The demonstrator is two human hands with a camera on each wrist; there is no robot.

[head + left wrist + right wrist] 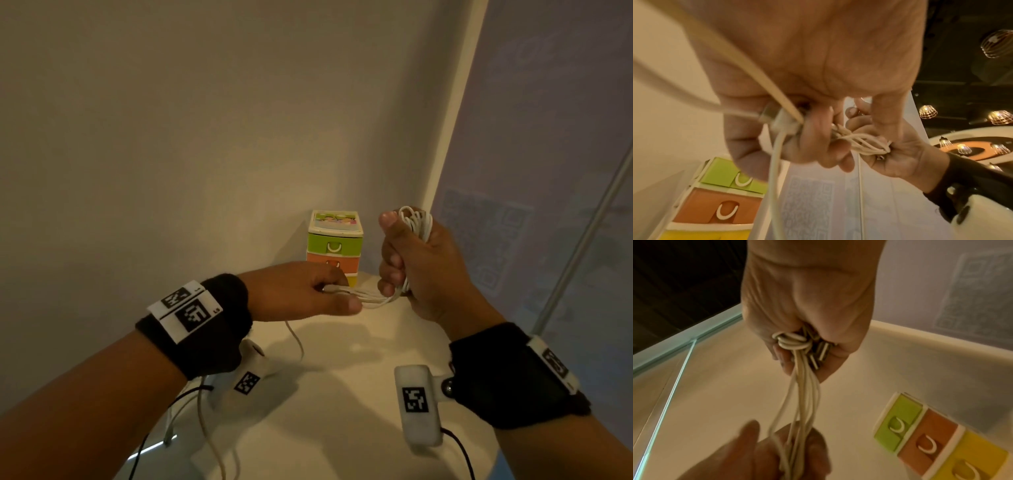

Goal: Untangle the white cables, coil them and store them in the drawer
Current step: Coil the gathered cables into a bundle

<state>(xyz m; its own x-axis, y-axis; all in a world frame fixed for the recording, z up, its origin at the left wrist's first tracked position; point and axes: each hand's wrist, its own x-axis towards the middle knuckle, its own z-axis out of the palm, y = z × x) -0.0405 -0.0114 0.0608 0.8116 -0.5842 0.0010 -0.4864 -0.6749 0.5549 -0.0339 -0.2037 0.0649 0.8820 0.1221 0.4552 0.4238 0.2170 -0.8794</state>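
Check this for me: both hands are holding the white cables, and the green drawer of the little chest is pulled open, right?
One thing is off: the green drawer is shut, flush with the orange one below it, as the head view shows. The rest holds: the left hand pinches the cables and the right hand grips the coiled bundle.

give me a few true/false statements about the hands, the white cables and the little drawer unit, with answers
1. The right hand grips a bundle of white cables. True.
2. The left hand is open and holds nothing. False: it holds cable strands running to the right hand.
3. The green drawer stands pulled out. False: it looks closed.
4. The drawer unit stands near the wall corner. True.
5. The cables lie inside a drawer. False: both hands hold them.
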